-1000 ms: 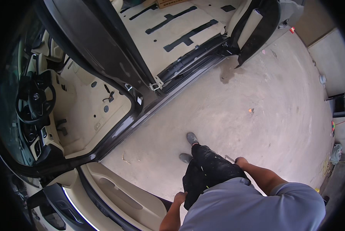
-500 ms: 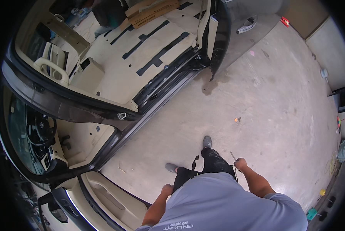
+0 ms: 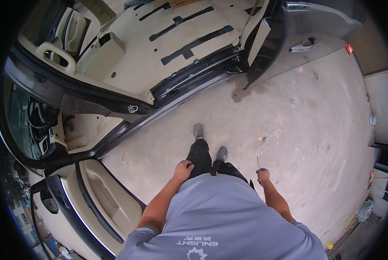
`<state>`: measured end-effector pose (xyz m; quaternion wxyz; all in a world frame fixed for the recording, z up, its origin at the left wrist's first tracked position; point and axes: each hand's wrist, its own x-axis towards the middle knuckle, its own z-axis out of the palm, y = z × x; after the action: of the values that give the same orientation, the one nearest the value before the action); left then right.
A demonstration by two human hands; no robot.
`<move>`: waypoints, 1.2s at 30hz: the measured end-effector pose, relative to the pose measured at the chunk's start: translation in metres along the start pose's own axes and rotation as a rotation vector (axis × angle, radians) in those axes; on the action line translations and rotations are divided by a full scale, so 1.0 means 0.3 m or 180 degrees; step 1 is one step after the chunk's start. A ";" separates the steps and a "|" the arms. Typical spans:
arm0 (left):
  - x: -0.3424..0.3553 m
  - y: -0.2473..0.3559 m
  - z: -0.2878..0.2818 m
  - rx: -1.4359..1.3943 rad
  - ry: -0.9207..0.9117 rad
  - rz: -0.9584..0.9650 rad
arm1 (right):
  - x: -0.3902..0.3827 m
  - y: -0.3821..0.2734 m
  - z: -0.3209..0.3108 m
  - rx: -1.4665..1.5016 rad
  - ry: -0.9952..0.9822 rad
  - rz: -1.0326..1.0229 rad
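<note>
My right hand (image 3: 263, 175) is closed around a slim knife (image 3: 258, 163), its narrow blade pointing ahead and away from me. The hand hangs to the right of my hip, over the grey floor. My left hand (image 3: 183, 169) hangs beside my left thigh, its fingers loosely bent and slightly apart, with nothing visible in it. Ahead and to the left stands a dark vehicle (image 3: 85, 106) with its doors open. Its beige rear floor (image 3: 133, 65) shows dark slotted strips, and neither hand touches the vehicle.
The open front door (image 3: 99, 195) extends at lower left, the rear door (image 3: 304, 41) at upper right. A long sill (image 3: 189, 93) borders the concrete floor (image 3: 315, 130). A small orange scrap (image 3: 260, 139) lies ahead of my right hand. Clutter (image 3: 365, 210) lines the right wall.
I have stepped, my left foot now ahead of the right. My left hand has swung forward from my hip. The vehicle has shifted upward in view. The knife stays in my right hand.
</note>
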<state>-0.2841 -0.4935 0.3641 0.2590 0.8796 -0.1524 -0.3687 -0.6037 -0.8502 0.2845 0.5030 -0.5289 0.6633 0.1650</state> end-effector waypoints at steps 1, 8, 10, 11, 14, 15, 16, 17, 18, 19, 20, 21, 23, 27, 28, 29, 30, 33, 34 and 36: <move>0.035 -0.003 -0.010 -0.0059 0.0055 -0.0031 | -0.008 -0.041 0.022 -0.0012 -0.0052 -0.0001; 0.411 -0.046 -0.101 -0.0173 0.0203 -0.0343 | 0.052 -0.206 0.053 -0.0889 -0.0200 -0.0275; 0.538 -0.046 -0.154 -0.0221 0.0278 -0.0634 | 0.040 -0.260 0.046 -0.0826 -0.0128 0.0073; 0.613 -0.052 -0.180 -0.0194 0.0224 -0.0668 | 0.050 -0.311 0.063 -0.0814 0.0062 0.0169; 0.699 -0.062 -0.259 -0.0162 -0.0021 -0.0860 | 0.109 -0.452 0.072 -0.1639 -0.0066 -0.0248; 0.707 -0.078 -0.268 -0.0266 -0.0048 -0.1031 | 0.160 -0.466 0.048 -0.2097 -0.0080 -0.0609; 0.730 -0.099 -0.306 -0.0248 -0.0056 -0.1122 | 0.137 -0.624 0.120 -0.1439 -0.0057 -0.0028; 0.743 -0.105 -0.325 -0.0305 -0.0123 -0.1224 | 0.172 -0.704 0.137 -0.1330 -0.0007 -0.0110; 0.750 -0.116 -0.340 -0.0267 -0.0195 -0.1309 | 0.213 -0.783 0.151 -0.1073 -0.0152 -0.0222; 0.749 -0.127 -0.351 -0.0216 -0.0285 -0.1353 | 0.243 -0.856 0.178 -0.0997 -0.0124 -0.0509; 0.755 -0.145 -0.363 -0.0105 -0.0371 -0.1424 | 0.202 -1.015 0.234 -0.0633 -0.0096 -0.0566; 0.749 -0.158 -0.354 -0.0058 -0.0435 -0.1551 | 0.190 -1.162 0.247 -0.1090 -0.0146 -0.0698; 0.726 -0.151 -0.340 -0.0058 -0.0557 -0.1680 | 0.221 -1.329 0.276 -0.1460 -0.0231 -0.1408; 0.694 -0.293 -0.267 0.0388 -0.0854 -0.1370 | 0.261 -1.553 0.334 -0.1621 -0.0550 -0.1568; 0.688 -0.287 -0.253 0.0339 -0.0838 -0.1343 | 0.293 -1.575 0.338 -0.1784 -0.0497 -0.1632; 0.692 -0.284 -0.247 0.0306 -0.0827 -0.1312 | 0.320 -1.592 0.335 -0.1932 -0.0442 -0.1689; 0.701 -0.181 -0.246 0.0204 -0.0729 -0.0864 | 0.371 -1.613 0.320 -0.2160 -0.0364 -0.1810; 0.733 0.003 -0.260 -0.0062 -0.0515 -0.1346 | 0.447 -1.666 0.262 -0.2528 -0.0509 -0.1684; 0.750 0.062 -0.268 -0.0197 -0.0477 -0.1539 | 0.465 -1.678 0.239 -0.2570 -0.0514 -0.1735; 0.784 0.186 -0.305 -0.0481 -0.0330 -0.1934 | 0.493 -1.727 0.193 -0.2695 -0.0551 -0.1682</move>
<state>-0.0614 -0.6158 0.3162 0.1935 0.8432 0.1321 -0.4838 -0.1161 -1.0859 0.2966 0.3222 -0.8206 0.3376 0.3299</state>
